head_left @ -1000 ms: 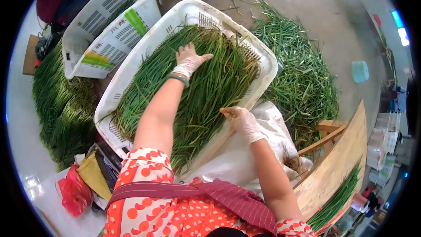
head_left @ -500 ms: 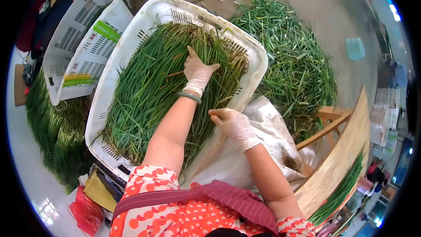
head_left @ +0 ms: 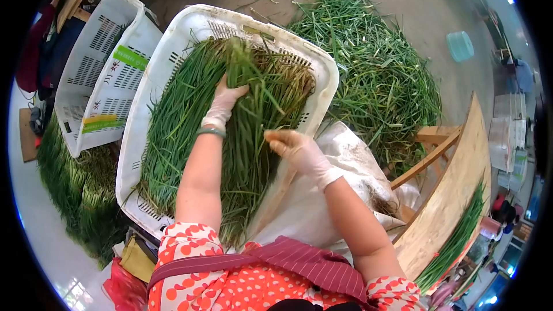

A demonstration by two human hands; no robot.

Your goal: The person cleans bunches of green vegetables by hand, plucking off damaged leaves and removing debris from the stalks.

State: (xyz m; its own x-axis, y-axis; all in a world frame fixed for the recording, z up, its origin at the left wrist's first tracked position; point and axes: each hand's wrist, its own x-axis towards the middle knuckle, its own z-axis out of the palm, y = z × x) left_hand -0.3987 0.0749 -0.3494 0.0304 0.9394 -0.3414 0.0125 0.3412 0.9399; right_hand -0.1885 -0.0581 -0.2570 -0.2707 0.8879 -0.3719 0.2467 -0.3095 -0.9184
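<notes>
A white crate point(head_left: 129, 164) holds a thick layer of long green chives point(head_left: 181, 112), with browner ends toward its far right side. In a thin glove, my left hand point(head_left: 224, 101) is closed round a bunch of chives point(head_left: 249, 101) over the middle of the crate; the bunch is partly blurred and hides some fingertips. My right hand point(head_left: 296, 152), gloved too, hovers over the crate's right edge with its fingers bent and pressed together. What those fingers hold, if anything, cannot be made out.
A heap of loose green leaves point(head_left: 380, 75) lies on the floor beyond the crate. White sacking point(head_left: 340, 161) spreads at the right, beside a wooden board point(head_left: 443, 207) bearing more chives. Two nested white crates point(head_left: 118, 89) lean at the left, above stacked chives point(head_left: 95, 196).
My left hand has gone from lying with fingers spread on the chives to gripping a bunch, raised and shifted left. My right hand has moved slightly left.
</notes>
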